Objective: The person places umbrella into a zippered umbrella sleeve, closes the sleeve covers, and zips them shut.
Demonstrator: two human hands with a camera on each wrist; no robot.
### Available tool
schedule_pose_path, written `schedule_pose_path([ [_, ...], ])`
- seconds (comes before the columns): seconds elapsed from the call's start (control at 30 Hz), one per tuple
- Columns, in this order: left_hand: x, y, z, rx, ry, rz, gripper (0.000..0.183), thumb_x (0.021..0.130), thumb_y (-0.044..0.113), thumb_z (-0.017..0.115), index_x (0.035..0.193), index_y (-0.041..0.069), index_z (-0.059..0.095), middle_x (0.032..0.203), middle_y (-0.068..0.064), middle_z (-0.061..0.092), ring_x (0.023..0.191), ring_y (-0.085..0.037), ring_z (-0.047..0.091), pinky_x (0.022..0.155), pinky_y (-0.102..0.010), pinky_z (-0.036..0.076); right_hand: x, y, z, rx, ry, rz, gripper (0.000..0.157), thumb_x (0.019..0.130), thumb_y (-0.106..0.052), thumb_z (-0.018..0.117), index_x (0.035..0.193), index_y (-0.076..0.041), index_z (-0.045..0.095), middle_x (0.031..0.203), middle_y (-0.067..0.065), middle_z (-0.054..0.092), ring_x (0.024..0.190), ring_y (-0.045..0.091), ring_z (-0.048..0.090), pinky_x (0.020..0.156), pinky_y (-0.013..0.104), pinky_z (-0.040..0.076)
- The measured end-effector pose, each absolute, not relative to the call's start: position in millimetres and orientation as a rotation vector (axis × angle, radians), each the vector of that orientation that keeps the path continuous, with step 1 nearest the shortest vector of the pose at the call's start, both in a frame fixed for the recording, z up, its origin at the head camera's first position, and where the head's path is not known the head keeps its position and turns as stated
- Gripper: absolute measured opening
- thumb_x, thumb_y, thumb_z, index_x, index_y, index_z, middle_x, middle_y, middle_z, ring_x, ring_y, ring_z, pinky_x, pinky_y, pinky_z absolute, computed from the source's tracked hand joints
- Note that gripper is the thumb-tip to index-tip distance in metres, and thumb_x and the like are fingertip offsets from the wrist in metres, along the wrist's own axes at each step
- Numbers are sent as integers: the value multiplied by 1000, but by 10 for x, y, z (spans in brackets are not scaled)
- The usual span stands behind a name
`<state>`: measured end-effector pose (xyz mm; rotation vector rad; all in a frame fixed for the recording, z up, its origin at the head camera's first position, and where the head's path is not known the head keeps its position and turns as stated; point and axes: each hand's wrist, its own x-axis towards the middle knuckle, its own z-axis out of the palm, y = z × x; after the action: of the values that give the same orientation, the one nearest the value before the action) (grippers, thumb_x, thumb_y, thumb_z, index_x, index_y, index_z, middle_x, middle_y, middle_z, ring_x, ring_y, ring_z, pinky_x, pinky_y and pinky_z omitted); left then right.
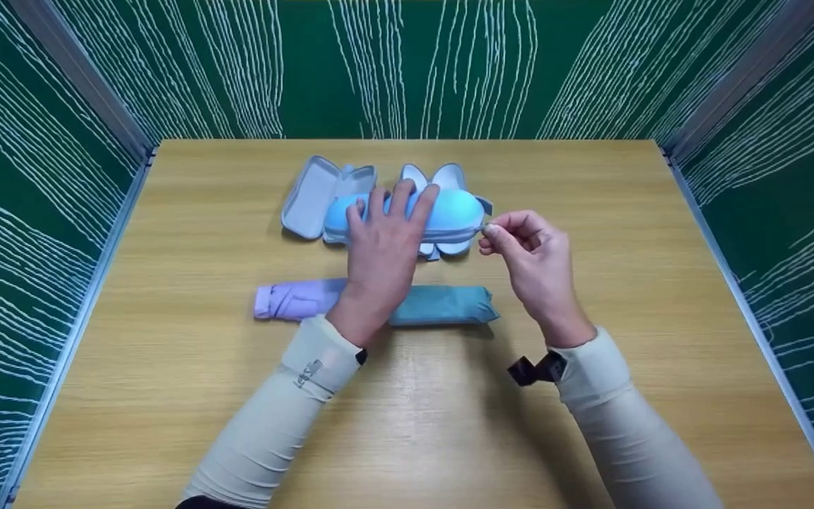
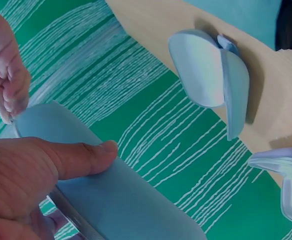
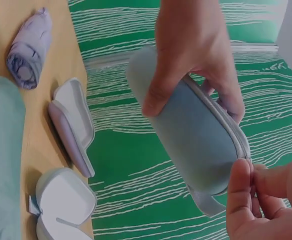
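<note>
A light blue zippered glasses case point(image 1: 462, 211) is held over the far part of the table. My left hand point(image 1: 386, 244) grips it from above, its thumb point(image 2: 86, 159) lying along the smooth shell in the left wrist view. At the case's right end, my right hand point(image 1: 538, 261) pinches the small zipper pull between thumb and fingertips. The zipper seam point(image 3: 221, 115) runs along the edge, its two halves close together in the right wrist view. A strap loop point(image 3: 206, 202) sticks out from the same end. The pull itself is mostly hidden by the fingers.
Behind the held case lie two opened cases, a lilac-grey one point(image 1: 314, 194) at left and a pale one point(image 1: 451, 175) at right. Nearer, a folded purple umbrella point(image 1: 301, 300) and a teal one point(image 1: 442, 305) lie in a row. Green walls enclose the wooden table point(image 1: 195, 283).
</note>
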<state>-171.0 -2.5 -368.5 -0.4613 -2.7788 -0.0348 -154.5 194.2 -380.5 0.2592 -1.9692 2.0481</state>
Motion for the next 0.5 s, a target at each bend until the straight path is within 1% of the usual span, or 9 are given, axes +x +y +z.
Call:
schedule_pose_path([
  [0.1,-1717,-79,-3692,-513,-2746,-114,75,94,13,75,155,29,35,153,-9,38,136,-35,40,105,-58,38,-1520,1962,-3783,272,-1944,2111,12,96,2,71,97,13,65,93,34,64,75,21,70,75,34,60],
  [0.27,-1739,-194,-3715,-629,-2693,-299,68,97,0,65,152,30,38,151,-7,39,138,-34,38,111,-56,35,-1488,1998,-3761,282,-1931,2192,14,97,2,69,100,14,64,90,25,67,76,22,69,78,34,60],
  [0.37,-1751,-274,-3736,-722,-2651,-434,67,97,0,66,151,30,39,150,-7,40,138,-32,38,117,-55,31,-1461,2014,-3745,303,-1944,2234,12,98,2,67,100,13,64,91,21,67,77,22,69,79,34,60],
  [0.5,-1759,-372,-3776,-843,-2557,-592,68,95,6,72,151,29,40,148,-7,42,137,-30,40,120,-48,29,-1427,2021,-3721,336,-1931,2308,8,99,4,65,100,11,64,92,17,67,80,22,69,81,33,59],
])
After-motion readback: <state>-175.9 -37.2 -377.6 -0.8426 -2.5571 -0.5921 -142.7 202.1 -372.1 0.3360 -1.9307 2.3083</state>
